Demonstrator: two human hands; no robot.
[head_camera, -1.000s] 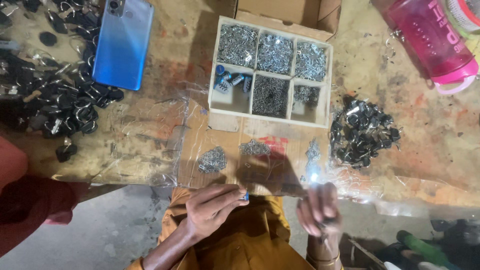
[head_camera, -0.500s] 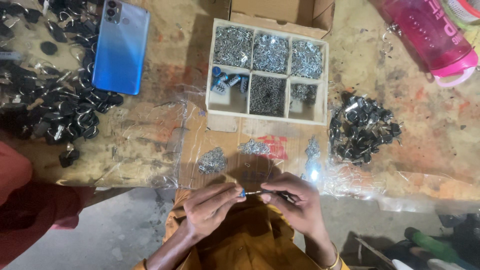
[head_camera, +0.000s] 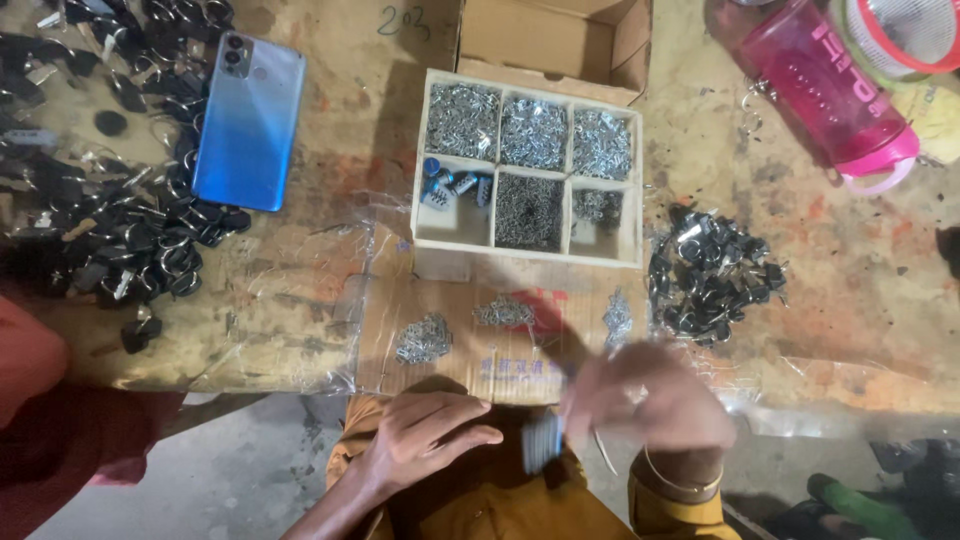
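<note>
left heap: a pile of small black parts (head_camera: 110, 230) on the far left of the desk (head_camera: 860, 290), a blue phone (head_camera: 248, 122) lying just right of it.
left hand: the left hand (head_camera: 425, 445) rests near the desk's near edge, fingers loosely curled, nothing visibly held.
small piece: a dark bluish piece (head_camera: 543, 442) sits between the hands, just right of the left fingertips; too blurred to name or give its long axis.
right hand: the right hand (head_camera: 650, 400) is motion-blurred; i cannot tell how far its grip is open or whether it has the piece. it is the nearer hand, touching or almost so.
card: a cardboard sheet (head_camera: 400, 300) beyond the hands carries three small heaps of metal bits.
tray: a six-part tray (head_camera: 530, 258) of screws lies farther off.
right side: a second black heap (head_camera: 712, 275), then a pink bottle (head_camera: 825, 85) at far right.
</note>
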